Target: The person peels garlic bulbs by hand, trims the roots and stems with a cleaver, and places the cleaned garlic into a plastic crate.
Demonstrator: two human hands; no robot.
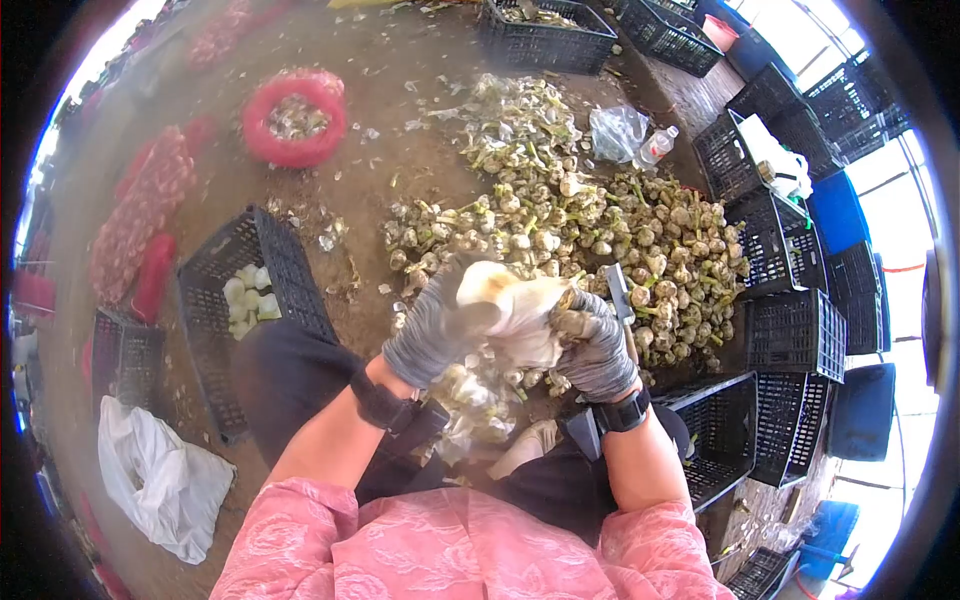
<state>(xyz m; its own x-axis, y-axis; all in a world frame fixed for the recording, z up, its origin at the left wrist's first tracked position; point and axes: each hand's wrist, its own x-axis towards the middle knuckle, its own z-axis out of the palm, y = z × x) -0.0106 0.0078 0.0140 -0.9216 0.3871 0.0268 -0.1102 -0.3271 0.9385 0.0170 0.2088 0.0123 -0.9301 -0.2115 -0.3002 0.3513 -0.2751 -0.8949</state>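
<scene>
In a grey glove, my left hand (440, 325) is closed on a pale garlic bulb (510, 305) with loose whitish skin, partly smeared by motion. My right hand (592, 345), gloved too, has its fingers wrapped round the bulb's right side and a knife (620, 295) whose blade points up and away. Beyond both hands spreads a large pile of garlic bulbs (660, 260) with stems. Peeled skins (465, 395) lie below the hands, between my legs. Several peeled white bulbs (245, 298) rest in a black crate (285, 270) to the left.
Black crates (795, 330) line the right side, and another crate (548, 42) stands at the back. A red mesh bag (325, 95) sits on the floor ahead. Filled red net bags (145, 215) and a white sack (165, 485) lie left. A plastic bottle (657, 146) is beyond the pile.
</scene>
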